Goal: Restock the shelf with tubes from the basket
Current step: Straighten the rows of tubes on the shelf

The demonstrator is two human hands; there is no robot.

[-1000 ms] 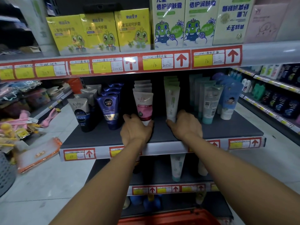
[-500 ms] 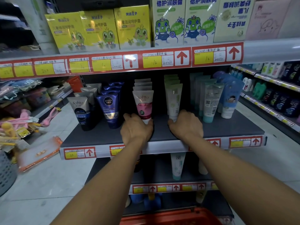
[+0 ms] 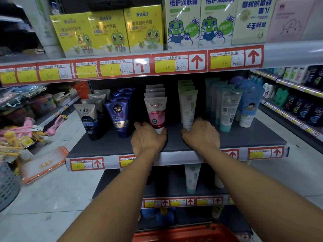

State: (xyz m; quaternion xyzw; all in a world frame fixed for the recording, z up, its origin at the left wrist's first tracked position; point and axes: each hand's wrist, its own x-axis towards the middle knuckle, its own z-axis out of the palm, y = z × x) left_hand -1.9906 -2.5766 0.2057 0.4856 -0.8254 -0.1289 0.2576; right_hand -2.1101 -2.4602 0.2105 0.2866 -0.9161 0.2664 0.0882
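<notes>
1. Head view, closest to us: the red basket (image 3: 185,233) sits at the very bottom, just under the two bare arms. What is inside it cannot be seen.
2. Both arms reach up and forward to the middle shelf (image 3: 111,145), a dark grey board with red and yellow price tags along its front edge.
3. The left hand (image 3: 148,138) rests on the shelf, fingers curled around the bottom of the pink tube (image 3: 156,111). This tube stands upright on its cap at the front of a row of the same tubes.
4. The right hand (image 3: 201,135) is just beside it, a small gap apart. Its fingers wrap the bottom of the white and green tube (image 3: 187,109), which also stands upright at the front of its row.
5. Left of the pink tube stand a dark blue tube (image 3: 118,117) and a grey tube (image 3: 89,119). Right of the right hand stand pale teal tubes (image 3: 227,109) and a blue bottle (image 3: 248,105).
6. Farther up, the top shelf holds yellow boxes (image 3: 108,30) and white boxes (image 3: 199,21) with green frog pictures.
</notes>
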